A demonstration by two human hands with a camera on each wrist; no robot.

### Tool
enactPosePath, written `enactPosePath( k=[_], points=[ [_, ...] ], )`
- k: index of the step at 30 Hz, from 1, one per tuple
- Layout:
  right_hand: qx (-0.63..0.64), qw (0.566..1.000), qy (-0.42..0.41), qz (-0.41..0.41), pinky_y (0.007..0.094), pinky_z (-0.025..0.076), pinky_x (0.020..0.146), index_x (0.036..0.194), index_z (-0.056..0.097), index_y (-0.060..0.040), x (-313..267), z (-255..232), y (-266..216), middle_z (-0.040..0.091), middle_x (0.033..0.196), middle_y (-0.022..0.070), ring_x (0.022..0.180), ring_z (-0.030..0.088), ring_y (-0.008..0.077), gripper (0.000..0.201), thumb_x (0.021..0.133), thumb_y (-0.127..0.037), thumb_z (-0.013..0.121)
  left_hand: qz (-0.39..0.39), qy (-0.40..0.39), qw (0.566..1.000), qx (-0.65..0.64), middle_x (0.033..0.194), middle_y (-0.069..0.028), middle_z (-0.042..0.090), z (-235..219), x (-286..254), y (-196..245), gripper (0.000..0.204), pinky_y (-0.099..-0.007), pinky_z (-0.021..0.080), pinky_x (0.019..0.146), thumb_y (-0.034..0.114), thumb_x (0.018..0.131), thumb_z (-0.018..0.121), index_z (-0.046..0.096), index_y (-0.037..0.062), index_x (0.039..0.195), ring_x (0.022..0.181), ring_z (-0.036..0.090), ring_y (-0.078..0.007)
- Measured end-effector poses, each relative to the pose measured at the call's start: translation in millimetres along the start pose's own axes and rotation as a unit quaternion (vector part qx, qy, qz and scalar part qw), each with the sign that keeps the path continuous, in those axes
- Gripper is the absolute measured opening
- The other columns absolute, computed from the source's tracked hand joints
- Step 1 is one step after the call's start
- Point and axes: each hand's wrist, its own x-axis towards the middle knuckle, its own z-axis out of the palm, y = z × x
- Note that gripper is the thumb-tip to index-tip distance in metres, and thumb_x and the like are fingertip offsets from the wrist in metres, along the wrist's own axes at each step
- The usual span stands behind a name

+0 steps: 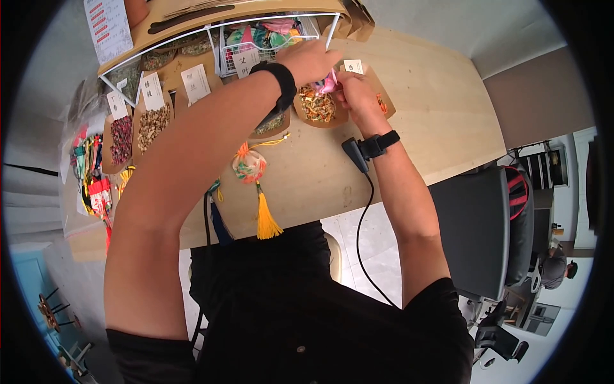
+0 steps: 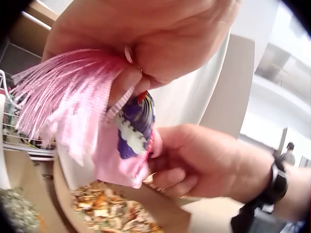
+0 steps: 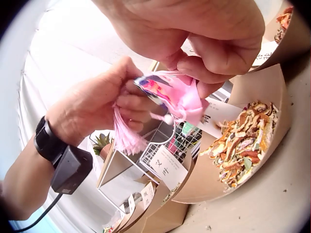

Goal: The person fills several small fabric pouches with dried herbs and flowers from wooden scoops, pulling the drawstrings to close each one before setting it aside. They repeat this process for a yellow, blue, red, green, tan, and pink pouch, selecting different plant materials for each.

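A pink fabric pouch [image 1: 325, 84] with a purple patterned patch [image 2: 133, 128] and a pink tassel [image 2: 73, 97] is held between both hands, above a paper tray of dried orange and tan pieces [image 1: 318, 107]. The left hand [image 1: 310, 61] has its fingers curled round the tassel end of the pouch; the tassel [image 3: 127, 133] hangs from that hand in the right wrist view. Pinching the pouch's other end is the right hand [image 1: 359, 96], thumb and fingers together at the pink cloth [image 3: 187, 102]. What is inside the pouch cannot be seen.
Paper trays of dried plants with cards [image 1: 153, 125] line the table's back, before a white wire basket [image 1: 268, 51]. A floral pouch with a yellow tassel [image 1: 249, 166] lies nearer the front edge. Colourful pouches [image 1: 96, 192] are at the left. A black chair [image 1: 470, 224] stands right.
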Motion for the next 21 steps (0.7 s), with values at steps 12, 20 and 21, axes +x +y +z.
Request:
enactPosePath(
  k=[12,20,21],
  points=[
    [-0.057,0.998,-0.008,0.005,0.0270,0.031,0.050,0.083,0.068,-0.0092,-2.9,-3.1,6.9,0.057,0.068,-0.0016,0.055,0.045,0.0085,0.022,0.100,-0.022,0.060,0.025,-0.027,0.998,-0.050,0.106,-0.0282,0.072,0.8,-12.0,-3.3,0.064,-0.0466,0.053,0.091,0.052,0.097,0.047,0.070,-0.0074,0.099,0.101,0.070,-0.0400],
    [-0.015,1.000,-0.001,0.006,0.0260,0.029,0.050,0.083,0.067,-0.0065,-22.4,1.7,-9.0,0.058,0.069,-0.0012,0.055,0.044,0.0073,0.023,0.098,-0.021,0.058,-0.013,-0.039,0.998,-0.053,0.105,-0.0256,0.072,-12.7,-17.1,13.9,0.061,-0.0475,0.053,0.089,0.051,0.096,0.047,0.071,-0.0050,0.100,0.102,0.070,-0.0415],
    [-0.028,1.000,0.001,0.000,0.0261,0.029,0.049,0.083,0.067,-0.0065,-20.8,0.6,-6.4,0.058,0.069,-0.0010,0.055,0.044,0.0072,0.023,0.098,-0.020,0.058,0.003,-0.024,1.000,-0.019,0.105,-0.0253,0.073,-3.9,-14.2,9.1,0.061,-0.0475,0.053,0.089,0.051,0.096,0.047,0.071,-0.0048,0.100,0.102,0.070,-0.0419]
  ],
)
